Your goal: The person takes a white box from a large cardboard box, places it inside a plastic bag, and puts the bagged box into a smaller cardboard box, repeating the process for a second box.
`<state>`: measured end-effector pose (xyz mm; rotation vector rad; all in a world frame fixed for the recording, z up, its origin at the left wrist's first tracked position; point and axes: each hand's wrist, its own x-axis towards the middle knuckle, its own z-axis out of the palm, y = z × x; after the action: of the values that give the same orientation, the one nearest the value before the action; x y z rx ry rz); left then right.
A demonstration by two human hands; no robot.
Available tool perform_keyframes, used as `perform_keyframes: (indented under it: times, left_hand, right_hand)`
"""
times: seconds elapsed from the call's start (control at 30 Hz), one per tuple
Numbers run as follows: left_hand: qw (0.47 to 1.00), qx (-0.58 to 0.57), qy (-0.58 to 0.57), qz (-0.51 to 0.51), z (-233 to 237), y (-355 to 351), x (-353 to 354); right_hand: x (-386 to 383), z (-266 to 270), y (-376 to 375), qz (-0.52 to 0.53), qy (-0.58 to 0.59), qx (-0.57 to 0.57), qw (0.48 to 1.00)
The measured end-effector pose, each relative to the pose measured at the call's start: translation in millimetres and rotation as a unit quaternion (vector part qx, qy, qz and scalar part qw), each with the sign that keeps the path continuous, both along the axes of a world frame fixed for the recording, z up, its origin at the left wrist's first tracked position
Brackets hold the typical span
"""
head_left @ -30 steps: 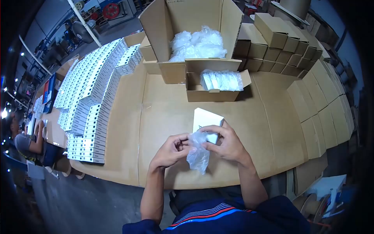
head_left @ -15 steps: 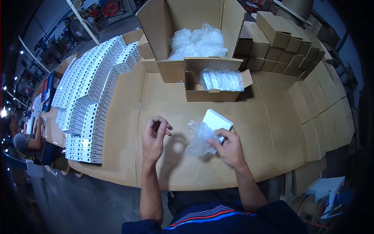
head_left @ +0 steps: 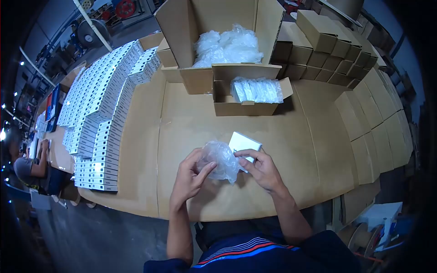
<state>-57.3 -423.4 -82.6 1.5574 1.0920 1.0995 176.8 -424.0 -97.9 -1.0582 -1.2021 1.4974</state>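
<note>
Mid-bagging, we judge: at the table's point(head_left: 191, 123) near edge our left hand point(head_left: 189, 175) pinches the clear plastic bag point(head_left: 220, 159), our right hand point(head_left: 261, 169) grips the white box point(head_left: 246, 143) touching it, so next the bag's mouth needs spreading.

Cardboard-covered table point(head_left: 191, 123) bears white box stacks point(head_left: 98, 123), brown cartons point(head_left: 373, 118).

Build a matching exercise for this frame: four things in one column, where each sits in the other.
Things:
1. clear plastic bag
2. small white box
3. large open carton
4. rows of white boxes

Places:
A. left side of the table
B. gripped by the right hand
C. pinched by the left hand
D. far edge, with crumpled bags inside

Pairs: 1-C, 2-B, 3-D, 4-A
</note>
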Motion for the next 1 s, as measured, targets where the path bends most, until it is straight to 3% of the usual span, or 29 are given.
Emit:
perform_keyframes:
  times: [0.03,0.17,0.3,0.33,0.43,0.47,0.5,0.57,0.6,0.67,0.7,0.8,0.9,0.93,1.0]
  left_hand:
    - [1.0,0.003,0.021,-0.016,3.5,2.7,-3.7]
    - [0.995,-0.068,-0.043,-0.059,3.3,16.5,-19.9]
    - [0.964,-0.053,-0.26,0.016,-8.9,28.8,-41.4]
    - [0.953,-0.018,-0.3,0.051,-7.7,27.0,-32.2]
    - [0.932,-0.084,-0.35,0.051,-26.4,15.7,-7.6]
    - [0.923,-0.147,-0.354,0.002,-46.2,12.6,-2.8]
    - [0.926,-0.192,-0.325,0.031,-42.7,8.9,13.9]
    - [0.945,-0.172,-0.273,0.046,-37.1,5.2,35.5]
    - [0.955,-0.164,-0.237,0.068,-35.4,4.6,38.7]
    - [0.97,-0.146,-0.162,0.109,-32.3,4.4,42.3]
    - [0.972,-0.138,-0.166,0.094,-28.4,3.8,43.5]
    - [0.974,-0.157,-0.157,0.053,-27.7,2.0,43.4]
    - [0.959,-0.14,-0.235,0.073,-43.2,-1.4,35.4]
    - [0.956,-0.162,-0.237,0.057,-44.1,-4.8,26.8]
    - [0.97,-0.11,-0.209,0.053,-42.7,-6.7,26.1]
  right_hand:
    - [0.8,4.8,1.4,0.023,-0.009,-0.035,0.999]
    - [4.9,-7.9,5.8,0.063,-0.112,0.048,0.991]
    - [9.2,-4.7,10.1,-0.045,-0.011,0.073,0.996]
    - [10.8,-7.8,12.9,-0.041,0.045,0.031,0.998]
    - [4.1,-12.2,15.2,-0.07,0.066,0.043,0.994]
    - [-0.9,-14.9,14.9,-0.079,0.069,0.062,0.993]
    - [-5.0,-14.8,14.7,-0.084,0.042,0.069,0.993]
    - [-11.4,-14.8,11.4,-0.092,-0.014,0.079,0.993]
    - [-16.4,-18.2,12.1,-0.097,0.05,0.058,0.992]
    - [-19.2,-13.3,9.3,-0.097,0.049,0.059,0.992]
    - [-20.3,-8.8,9.3,-0.1,0.048,0.06,0.992]
    - [-19.8,-18.4,16.8,-0.124,-0.129,0.031,0.983]
    - [-16.1,-30.7,27.3,-0.15,-0.107,0.119,0.976]
    - [-13.8,-23.9,29.1,-0.161,-0.046,0.054,0.984]
    - [-9.8,-25.0,30.9,-0.157,-0.075,0.06,0.983]
